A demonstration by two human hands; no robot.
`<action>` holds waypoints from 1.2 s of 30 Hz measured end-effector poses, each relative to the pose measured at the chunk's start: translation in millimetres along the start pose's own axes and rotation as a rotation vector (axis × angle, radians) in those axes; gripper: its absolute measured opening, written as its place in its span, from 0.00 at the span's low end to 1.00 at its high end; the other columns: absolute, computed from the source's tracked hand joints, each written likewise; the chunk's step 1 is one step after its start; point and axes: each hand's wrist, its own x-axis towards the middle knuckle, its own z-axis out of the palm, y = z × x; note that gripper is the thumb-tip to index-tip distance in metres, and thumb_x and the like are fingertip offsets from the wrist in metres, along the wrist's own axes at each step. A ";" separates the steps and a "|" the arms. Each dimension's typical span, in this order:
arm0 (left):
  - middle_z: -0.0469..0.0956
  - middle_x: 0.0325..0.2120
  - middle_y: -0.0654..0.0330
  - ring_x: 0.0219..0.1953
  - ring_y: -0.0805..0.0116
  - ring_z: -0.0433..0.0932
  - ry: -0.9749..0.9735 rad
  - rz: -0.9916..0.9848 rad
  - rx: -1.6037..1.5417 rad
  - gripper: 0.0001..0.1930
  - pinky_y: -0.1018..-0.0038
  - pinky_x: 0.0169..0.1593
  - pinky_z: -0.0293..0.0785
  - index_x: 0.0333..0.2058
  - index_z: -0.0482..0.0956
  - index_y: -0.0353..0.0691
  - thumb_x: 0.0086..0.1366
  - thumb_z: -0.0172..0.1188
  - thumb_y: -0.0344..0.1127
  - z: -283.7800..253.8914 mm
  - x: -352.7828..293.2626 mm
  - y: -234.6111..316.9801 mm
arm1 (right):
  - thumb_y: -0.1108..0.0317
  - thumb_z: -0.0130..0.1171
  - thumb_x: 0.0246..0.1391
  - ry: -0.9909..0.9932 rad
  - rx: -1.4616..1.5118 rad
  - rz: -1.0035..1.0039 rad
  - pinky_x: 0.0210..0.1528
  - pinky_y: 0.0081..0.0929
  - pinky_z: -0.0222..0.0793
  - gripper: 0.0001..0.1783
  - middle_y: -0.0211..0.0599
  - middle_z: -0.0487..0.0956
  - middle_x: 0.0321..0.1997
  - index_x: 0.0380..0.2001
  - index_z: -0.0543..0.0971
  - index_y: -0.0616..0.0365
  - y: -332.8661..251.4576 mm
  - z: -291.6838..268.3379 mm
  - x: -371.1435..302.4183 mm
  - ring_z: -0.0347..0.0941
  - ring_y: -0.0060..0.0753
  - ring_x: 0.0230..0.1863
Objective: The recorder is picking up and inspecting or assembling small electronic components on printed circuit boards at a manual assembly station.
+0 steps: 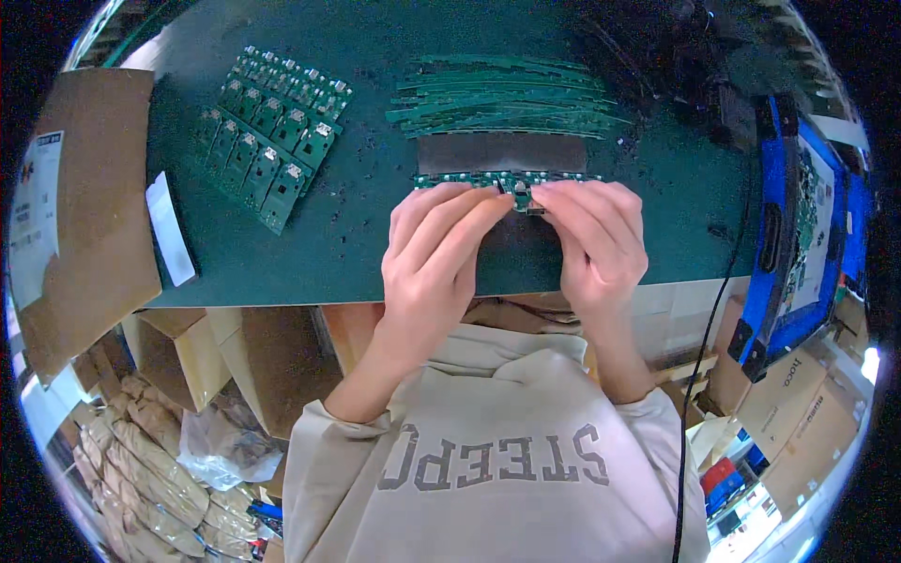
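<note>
- a narrow green circuit board strip (507,178) lies crosswise on the dark green work mat (375,235), near the mat's front edge and directly ahead of the person.
- the strip is long and thin, with a row of small pale components along its length; its middle section is covered by fingertips, and both ends stick out past the hands.
- left hand (434,249) is closed in a pinch on the strip just left of its middle, fingers curled down over the top edge.
- right hand (593,239) grips the strip just right of its middle in the same way; a small dark and silver part shows between the two sets of fingertips, its exact form too small to tell.
- the fingertips of the two hands nearly meet at the strip's centre.
- a dark rectangular pad (502,152) sits just behind the strip.
- a loose heap of similar thin green strips (502,98) lies behind the pad.
- a panel of small green boards (272,136), still joined in rows, lies well apart to the left.
- a blue tray (798,235) stands at the right edge of the mat.
</note>
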 end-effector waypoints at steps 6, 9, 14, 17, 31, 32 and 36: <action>0.86 0.47 0.64 0.50 0.64 0.80 -0.014 0.040 -0.018 0.16 0.64 0.58 0.74 0.47 0.88 0.40 0.60 0.64 0.23 -2.1 -2.8 -5.5 | 0.75 0.66 0.54 -0.021 -0.007 -0.056 0.55 0.31 0.70 0.15 0.26 0.87 0.49 0.46 0.89 0.52 4.2 -2.3 -2.7 0.77 0.28 0.46; 0.86 0.47 0.64 0.49 0.65 0.81 -0.032 0.048 -0.028 0.16 0.64 0.58 0.74 0.47 0.88 0.40 0.60 0.64 0.23 -2.8 -3.2 -7.0 | 0.75 0.65 0.54 -0.039 -0.018 -0.069 0.56 0.31 0.70 0.16 0.26 0.87 0.50 0.46 0.89 0.52 5.2 -4.3 -3.2 0.77 0.28 0.47; 0.86 0.47 0.63 0.48 0.65 0.81 -0.025 0.066 -0.038 0.15 0.65 0.57 0.75 0.46 0.88 0.39 0.59 0.64 0.23 -3.3 -1.3 -7.7 | 0.76 0.65 0.54 -0.073 -0.014 -0.062 0.56 0.31 0.70 0.16 0.27 0.88 0.50 0.46 0.89 0.53 5.0 -7.9 -2.2 0.77 0.28 0.48; 0.86 0.46 0.63 0.48 0.65 0.81 -0.043 0.079 -0.040 0.15 0.65 0.56 0.76 0.45 0.89 0.39 0.59 0.65 0.24 -3.9 -0.2 -9.4 | 0.76 0.64 0.54 -0.071 -0.018 -0.069 0.57 0.31 0.70 0.16 0.27 0.88 0.50 0.46 0.89 0.54 5.6 -8.4 -2.7 0.77 0.28 0.48; 0.86 0.46 0.63 0.47 0.65 0.81 -0.039 0.113 -0.046 0.14 0.64 0.55 0.76 0.43 0.89 0.38 0.57 0.67 0.25 -3.0 -2.3 -8.3 | 0.75 0.65 0.54 -0.067 -0.031 -0.100 0.57 0.32 0.70 0.16 0.28 0.87 0.52 0.46 0.89 0.55 3.5 -9.4 -10.1 0.77 0.28 0.49; 0.86 0.46 0.63 0.48 0.65 0.82 -0.034 0.112 -0.046 0.14 0.64 0.55 0.76 0.43 0.89 0.38 0.57 0.67 0.25 -2.5 -2.4 -7.6 | 0.75 0.65 0.54 -0.069 -0.031 -0.097 0.57 0.32 0.70 0.16 0.27 0.87 0.52 0.46 0.89 0.55 3.2 -9.8 -10.8 0.77 0.28 0.49; 0.86 0.46 0.63 0.48 0.65 0.82 -0.056 0.123 -0.029 0.13 0.64 0.55 0.77 0.43 0.89 0.38 0.58 0.67 0.25 -6.1 -3.7 -7.5 | 0.75 0.65 0.54 -0.108 -0.035 -0.101 0.58 0.33 0.70 0.16 0.27 0.87 0.53 0.46 0.89 0.55 2.7 -14.9 -12.4 0.77 0.27 0.50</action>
